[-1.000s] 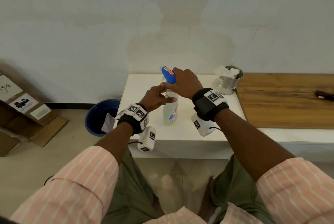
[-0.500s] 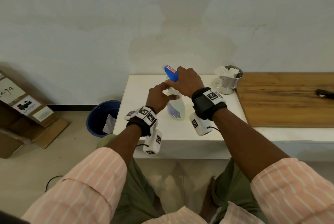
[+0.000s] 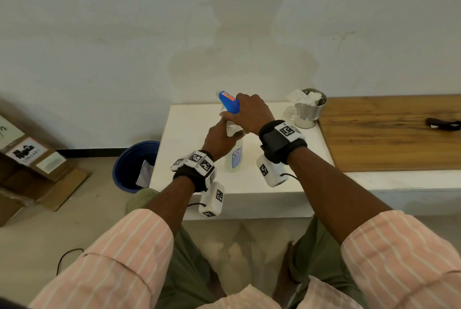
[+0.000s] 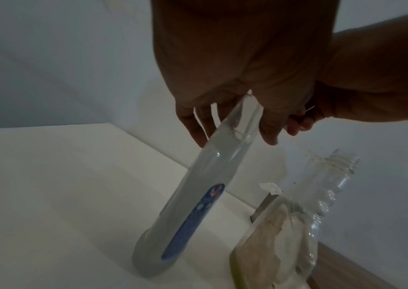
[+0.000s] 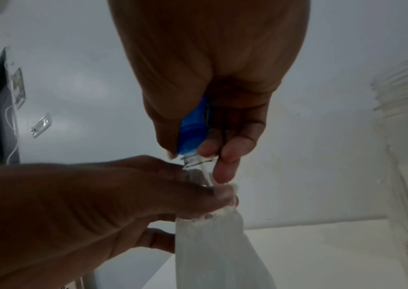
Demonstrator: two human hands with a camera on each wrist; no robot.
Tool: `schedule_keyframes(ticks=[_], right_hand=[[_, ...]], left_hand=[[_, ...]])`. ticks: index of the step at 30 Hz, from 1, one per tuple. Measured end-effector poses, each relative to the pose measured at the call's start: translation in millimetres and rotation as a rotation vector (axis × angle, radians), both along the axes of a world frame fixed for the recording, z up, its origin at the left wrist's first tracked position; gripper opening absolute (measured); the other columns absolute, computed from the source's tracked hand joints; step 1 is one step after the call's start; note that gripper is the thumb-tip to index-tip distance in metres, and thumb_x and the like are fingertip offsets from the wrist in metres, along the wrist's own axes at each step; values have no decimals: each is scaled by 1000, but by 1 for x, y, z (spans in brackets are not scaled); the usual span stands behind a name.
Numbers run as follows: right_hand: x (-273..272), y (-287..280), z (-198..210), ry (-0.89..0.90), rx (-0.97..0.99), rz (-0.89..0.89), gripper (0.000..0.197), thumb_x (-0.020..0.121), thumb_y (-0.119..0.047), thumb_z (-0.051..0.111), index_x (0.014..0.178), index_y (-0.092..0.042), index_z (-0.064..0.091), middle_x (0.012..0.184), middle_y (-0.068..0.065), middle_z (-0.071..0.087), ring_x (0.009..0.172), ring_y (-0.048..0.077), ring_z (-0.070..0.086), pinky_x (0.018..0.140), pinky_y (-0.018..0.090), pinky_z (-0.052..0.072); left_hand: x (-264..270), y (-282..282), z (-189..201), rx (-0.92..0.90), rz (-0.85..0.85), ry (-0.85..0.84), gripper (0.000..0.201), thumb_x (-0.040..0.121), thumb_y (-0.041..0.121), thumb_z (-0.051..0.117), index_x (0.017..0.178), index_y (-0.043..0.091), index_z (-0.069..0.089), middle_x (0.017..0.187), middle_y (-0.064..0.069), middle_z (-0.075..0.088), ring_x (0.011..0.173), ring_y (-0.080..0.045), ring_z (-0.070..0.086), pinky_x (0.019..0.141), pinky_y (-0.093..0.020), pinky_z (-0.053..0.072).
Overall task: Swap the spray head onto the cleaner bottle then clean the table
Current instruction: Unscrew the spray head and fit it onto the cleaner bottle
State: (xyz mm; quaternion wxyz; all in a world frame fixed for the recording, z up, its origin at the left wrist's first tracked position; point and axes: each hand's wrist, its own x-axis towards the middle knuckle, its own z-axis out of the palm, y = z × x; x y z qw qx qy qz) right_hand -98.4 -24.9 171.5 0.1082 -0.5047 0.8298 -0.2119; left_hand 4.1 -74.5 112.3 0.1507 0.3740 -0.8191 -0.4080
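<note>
The cleaner bottle [image 3: 234, 159], clear with pale liquid and a blue label, stands on the white table [image 3: 184, 179]. My left hand [image 3: 220, 135] grips its neck; its fingers [image 4: 268, 129] curl round the top of the bottle [image 4: 198, 195]. My right hand [image 3: 249, 113] holds the blue spray head [image 3: 229, 102] over the mouth. In the right wrist view the spray head's collar [image 5: 191, 135] sits just above the neck, with the dip tube running down into the bottle [image 5: 210, 246]. The neck's threads are hidden by my left hand [image 5: 86, 205].
An empty clear bottle [image 3: 290, 112] with no cap and a metal cup [image 3: 309, 113] holding tissues stand at the table's back right. A wooden board [image 3: 389, 134] with a black object [image 3: 442, 124] lies to the right. A blue bin [image 3: 132, 164] and cardboard boxes [image 3: 30, 161] are on the floor at left.
Both hands have kept their hold. The bottle tipped briefly and stands straighter again. The spray head's nozzle has swung slightly and the left hand sits a bit higher on the neck.
</note>
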Motion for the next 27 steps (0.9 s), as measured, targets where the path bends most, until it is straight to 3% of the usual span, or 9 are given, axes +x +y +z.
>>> schedule_keyframes(ticks=[2, 5, 8, 10, 12, 17, 19, 23, 27], right_hand=[[-3, 2, 2, -43, -10, 38, 44, 86, -51, 62, 101, -11, 52, 85, 4, 53, 61, 17, 52, 59, 21, 37], [-5, 3, 5, -64, -3, 87, 40, 86, -48, 64, 100, -12, 52, 83, 4, 57, 49, 12, 52, 53, 17, 39], [0, -1, 5, -7, -4, 61, 46, 86, -49, 63, 107, -9, 55, 91, 9, 62, 64, 19, 55, 66, 27, 47], [6, -3, 3, 74, -8, 2, 48, 88, -50, 59, 110, -7, 54, 97, 11, 62, 75, 21, 52, 68, 29, 42], [13, -2, -2, 110, -26, -41, 50, 90, -49, 57, 113, -5, 52, 99, 12, 59, 79, 21, 48, 69, 29, 39], [7, -1, -5, 37, -30, -48, 51, 89, -50, 59, 112, -6, 52, 92, 8, 53, 80, 20, 48, 69, 28, 36], [4, -2, -3, 12, -32, -23, 53, 87, -52, 61, 111, -6, 53, 89, 6, 50, 80, 20, 47, 69, 28, 35], [5, -5, -7, -9, -55, -37, 48, 87, -48, 62, 110, -8, 54, 91, 7, 54, 80, 19, 50, 70, 27, 37], [11, -6, -9, -27, -81, -88, 47, 86, -45, 64, 111, -6, 54, 93, 8, 53, 81, 21, 49, 70, 28, 37]], left_hand=[[7, -12, 2, 93, -152, 2, 46, 91, 28, 61, 132, 12, 46, 131, -6, 58, 121, -24, 55, 103, -36, 42], [17, -30, 7, 266, -322, 26, 38, 91, 12, 61, 127, 10, 51, 127, -9, 58, 119, -27, 55, 104, -46, 45], [14, -34, 12, 214, -242, -5, 44, 84, 22, 72, 124, 14, 54, 118, -1, 59, 112, -24, 59, 97, -38, 49], [7, -26, 10, 1, -99, -28, 52, 75, 35, 79, 118, 14, 58, 108, 3, 63, 94, -15, 58, 84, -25, 45], [3, -19, 7, -165, 18, -11, 57, 70, 39, 82, 113, 9, 59, 104, -3, 67, 87, -15, 58, 77, -22, 41], [5, -17, 4, -21, -88, -23, 62, 79, 32, 76, 130, 10, 49, 129, -6, 61, 122, -22, 55, 96, -26, 38], [3, -16, 3, -19, -66, -55, 57, 81, 33, 74, 128, 9, 52, 125, -6, 63, 117, -23, 58, 93, -25, 40], [0, -13, 4, -121, 108, -64, 55, 70, 45, 79, 111, 13, 61, 108, -3, 70, 99, -22, 66, 81, -26, 45], [1, -12, 8, -168, 136, -139, 59, 69, 50, 78, 113, 15, 61, 112, -1, 71, 103, -21, 66, 86, -31, 49]])
